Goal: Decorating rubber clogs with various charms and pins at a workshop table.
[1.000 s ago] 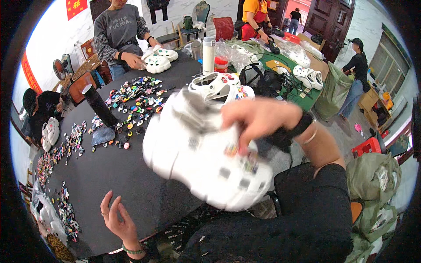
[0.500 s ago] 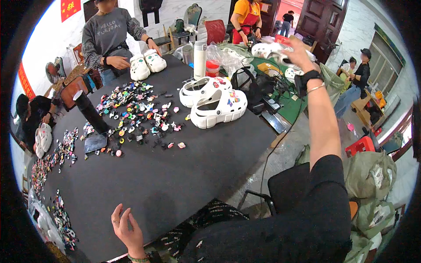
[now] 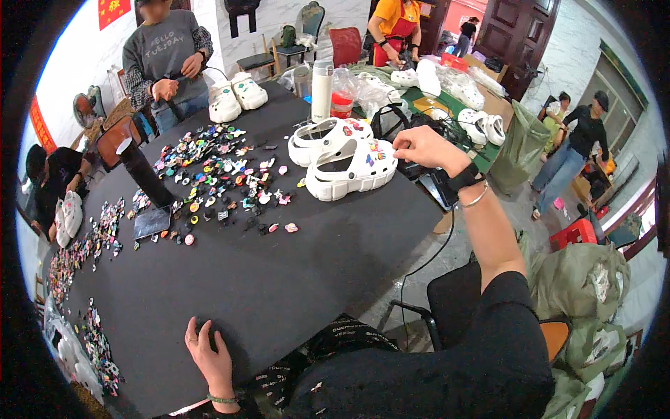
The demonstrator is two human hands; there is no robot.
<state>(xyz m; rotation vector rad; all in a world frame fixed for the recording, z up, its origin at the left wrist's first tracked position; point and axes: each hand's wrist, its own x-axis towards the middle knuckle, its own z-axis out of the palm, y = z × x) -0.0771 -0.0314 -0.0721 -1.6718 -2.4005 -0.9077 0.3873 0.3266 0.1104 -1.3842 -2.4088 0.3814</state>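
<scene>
My right hand (image 3: 423, 148) reaches out over the far right part of the black table (image 3: 265, 279), fingers pinched together just right of a pair of white clogs (image 3: 342, 157) decorated with small colourful charms. It touches or hovers at the heel of the nearer clog; whether anything small sits between the fingers is not visible. My left hand (image 3: 207, 353) lies flat on the table's near edge, fingers spread, holding nothing. A scatter of colourful shoe charms (image 3: 216, 174) covers the table's middle left.
A second pair of white clogs (image 3: 236, 98) stands at the far edge before a person in a grey sweater (image 3: 164, 56). A white bottle (image 3: 322, 91) and black cables (image 3: 419, 174) lie behind the clogs. More charms (image 3: 84, 244) line the left edge. Green sacks (image 3: 579, 279) sit at right.
A second ago my right hand held a white clog close up. Now both clogs rest on the table and my right hand has come back to them from farther away. My left hand stays put.
</scene>
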